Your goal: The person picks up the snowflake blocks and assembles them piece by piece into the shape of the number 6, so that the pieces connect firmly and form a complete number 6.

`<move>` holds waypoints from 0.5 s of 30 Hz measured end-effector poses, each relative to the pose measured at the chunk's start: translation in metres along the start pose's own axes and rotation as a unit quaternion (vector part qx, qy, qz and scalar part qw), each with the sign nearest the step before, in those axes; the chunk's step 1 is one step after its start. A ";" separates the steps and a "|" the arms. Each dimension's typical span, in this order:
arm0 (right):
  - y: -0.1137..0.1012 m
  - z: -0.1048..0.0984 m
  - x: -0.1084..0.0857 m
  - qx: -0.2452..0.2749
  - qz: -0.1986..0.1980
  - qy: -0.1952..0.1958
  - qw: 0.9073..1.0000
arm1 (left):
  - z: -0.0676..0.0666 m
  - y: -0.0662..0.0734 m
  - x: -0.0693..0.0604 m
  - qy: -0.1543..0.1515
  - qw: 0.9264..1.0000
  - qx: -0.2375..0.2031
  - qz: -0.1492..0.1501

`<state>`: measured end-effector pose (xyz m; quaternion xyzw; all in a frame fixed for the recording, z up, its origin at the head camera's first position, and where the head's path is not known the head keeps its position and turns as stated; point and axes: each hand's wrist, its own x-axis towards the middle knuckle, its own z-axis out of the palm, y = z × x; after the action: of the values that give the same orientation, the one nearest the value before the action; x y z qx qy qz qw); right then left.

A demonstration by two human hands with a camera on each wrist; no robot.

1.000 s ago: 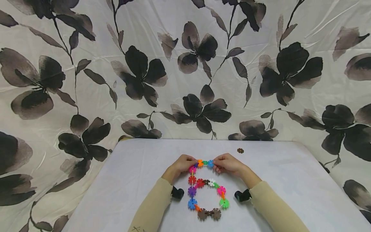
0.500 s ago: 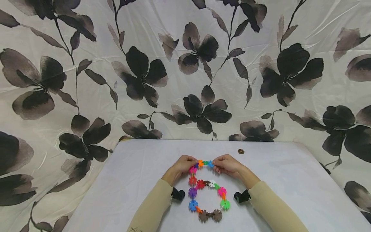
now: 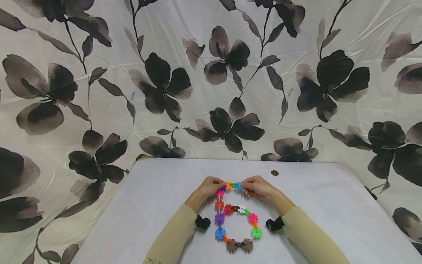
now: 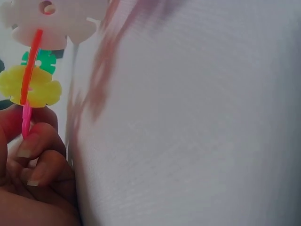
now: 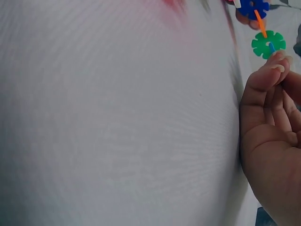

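Note:
Colourful notched snowflake discs [image 3: 219, 219] are linked into a closed loop with a curved tail, shaped like a 6, on the white table. At the tail's upper left, my left hand [image 3: 207, 186] pinches the chain; in the left wrist view its fingers hold a pink disc [image 4: 27, 120] below a yellow disc [image 4: 44, 88]. My right hand [image 3: 259, 186] pinches the blue disc [image 3: 239, 186] at the tail's right end. A green disc [image 5: 268, 44] joins it in the right wrist view, where most of the blue one is hidden by fingertips.
One loose brown disc [image 3: 274, 172] lies near the table's far edge, beyond my right hand. Black wrist cameras [image 3: 202, 222] sit at both sleeves. A floral cloth [image 3: 230, 73] hangs behind the white table [image 3: 138, 209].
Both hands keep their hold on the chain and have hardly moved. The whole view has shifted slightly, and the chain looks almost the same.

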<state>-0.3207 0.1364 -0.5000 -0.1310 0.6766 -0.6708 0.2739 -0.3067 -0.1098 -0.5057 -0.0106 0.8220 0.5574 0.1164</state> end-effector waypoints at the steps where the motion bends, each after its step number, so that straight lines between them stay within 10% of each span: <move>1: 0.000 0.000 0.000 -0.003 0.001 0.001 1.000 | 0.000 0.000 0.000 -0.002 1.000 0.001 0.002; 15: -0.017 -0.014 -0.019 -0.163 0.011 0.031 0.986 | -0.001 0.000 -0.002 -0.017 0.999 0.026 0.005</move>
<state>-0.3166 0.1574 -0.4808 -0.1459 0.7867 -0.5519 0.2352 -0.3054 -0.1111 -0.5048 0.0062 0.8342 0.5364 0.1280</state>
